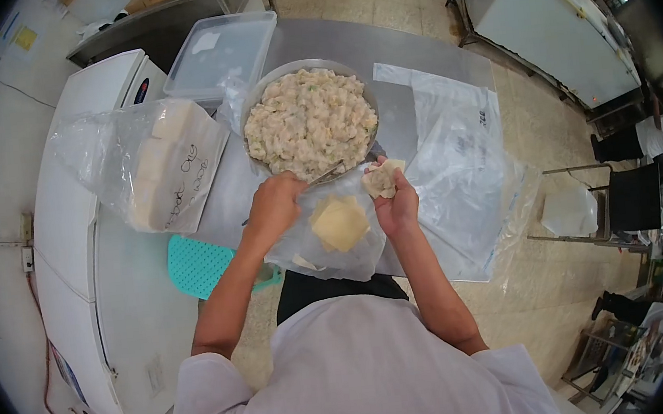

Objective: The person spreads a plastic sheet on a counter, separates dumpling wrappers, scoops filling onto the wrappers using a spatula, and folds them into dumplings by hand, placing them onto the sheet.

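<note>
My left hand point(276, 204) is closed around a thin metal utensil point(327, 174). The utensil's blade lies at the near rim of a big round metal bowl point(251, 163). Heaped in this bowl is a pale, chunky filling point(311, 121) with green flecks. On the fingers of my right hand point(397, 210) rests a dumpling wrapper point(394, 167) with some filling point(381, 180) on it, held at the bowl's right. Between my hands, a stack of yellowish wrappers point(340, 224) sits on a plastic sheet point(361, 264). The exact kind of utensil is hard to make out.
A plastic bag with pale blocks point(168, 167) and handwriting lies left of the bowl. Behind it stands a clear plastic tub point(221, 54). Clear plastic sheeting point(456, 171) covers the metal table's point(315, 37) right side. A turquoise perforated stool point(197, 264) and a white refrigerator point(129, 306) are at left.
</note>
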A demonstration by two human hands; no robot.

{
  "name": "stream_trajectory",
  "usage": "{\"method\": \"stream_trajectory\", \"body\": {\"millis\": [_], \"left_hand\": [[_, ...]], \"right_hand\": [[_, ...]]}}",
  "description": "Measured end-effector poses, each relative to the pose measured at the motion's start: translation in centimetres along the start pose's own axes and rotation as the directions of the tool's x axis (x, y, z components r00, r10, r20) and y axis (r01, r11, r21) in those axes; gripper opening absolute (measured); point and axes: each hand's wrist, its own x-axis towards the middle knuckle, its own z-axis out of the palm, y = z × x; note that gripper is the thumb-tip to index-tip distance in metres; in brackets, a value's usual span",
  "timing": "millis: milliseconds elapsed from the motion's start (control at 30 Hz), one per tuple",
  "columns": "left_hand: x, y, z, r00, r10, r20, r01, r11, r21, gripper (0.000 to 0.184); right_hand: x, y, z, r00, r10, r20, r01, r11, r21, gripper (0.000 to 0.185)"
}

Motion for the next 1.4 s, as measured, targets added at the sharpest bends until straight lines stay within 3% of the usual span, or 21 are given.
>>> {"method": "stream_trajectory", "body": {"millis": [167, 233, 467, 533, 667, 767, 867, 933, 967, 1033, 1167, 1267, 1400], "left_hand": [[0.4, -3.2, 0.8, 1.0, 0.005, -0.014, -0.007, 0.983, -0.183, 0.031], [0.1, -3.3, 0.8, 0.966, -0.22, 0.134, 0.253, 0.907, -0.337, 0.025], [-0.6, -2.5, 0.6, 0.96, -0.247, 0.134, 0.28, 0.875, -0.394, 0.024], [-0.7, -2.3, 0.2, 0.861, -0.39, 0.327, 0.507, 0.708, -0.492, 0.026], [-1.4, -2.8, -0.1, 0.854, -0.371, 0.364, 0.519, 0.573, -0.634, 0.024], [-2.1, -2.4, -1.1, 0.866, -0.385, 0.32, 0.492, 0.539, -0.684, 0.022], [-2.5, -1.1, -2.1, 0.921, -0.336, 0.197, 0.373, 0.612, -0.697, 0.022], [-2.7, 0.4, -1.8, 0.983, -0.18, -0.042, 0.105, 0.734, -0.671, 0.024], [-2.7, 0.9, -1.3, 0.983, -0.179, -0.043, 0.105, 0.735, -0.67, 0.024], [-2.7, 1.6, -0.1, 0.965, 0.119, -0.235, -0.18, 0.95, -0.256, 0.03], [-4.0, 3.4, -1.4, 0.983, 0.073, -0.166, -0.101, 0.98, -0.171, 0.034], [-4.1, 5.1, -1.6, 0.97, 0.021, -0.24, -0.09, 0.956, -0.281, 0.034], [-4.2, 4.7, -0.9, 0.978, 0.093, -0.189, -0.128, 0.974, -0.184, 0.034]], "right_hand": [[0.2, 0.6, -0.4, 1.0, 0.005, 0.008, -0.005, 1.0, 0.024, 0.043], [0.2, 1.2, -0.2, 0.999, 0.024, 0.039, -0.023, 0.999, -0.044, 0.043], [0.8, 2.8, 1.4, 0.996, 0.073, 0.056, -0.063, 0.983, -0.171, 0.039], [1.0, 2.6, 1.9, 0.99, 0.086, 0.116, -0.057, 0.972, -0.229, 0.037], [0.4, 1.4, 2.9, 0.971, 0.024, 0.237, 0.012, 0.989, -0.149, 0.04], [0.1, 0.5, 3.6, 0.983, -0.03, 0.183, 0.049, 0.994, -0.102, 0.044], [0.1, 0.0, 4.6, 0.992, 0.036, 0.121, -0.036, 0.999, -0.005, 0.046], [0.0, 0.2, 5.5, 0.988, 0.135, 0.075, -0.139, 0.989, 0.05, 0.046], [-0.2, 0.2, 5.9, 0.988, 0.135, 0.076, -0.139, 0.989, 0.051, 0.046], [-0.4, 0.1, 6.5, 0.979, 0.162, 0.12, -0.169, 0.985, 0.047, 0.046], [2.0, 0.8, 4.2, 0.997, 0.077, 0.026, -0.08, 0.986, 0.149, 0.045], [1.7, 0.8, 4.2, 0.999, 0.036, 0.028, -0.039, 0.989, 0.145, 0.045], [1.9, 0.7, 4.4, 0.999, 0.024, 0.038, -0.028, 0.995, 0.098, 0.046]]}}
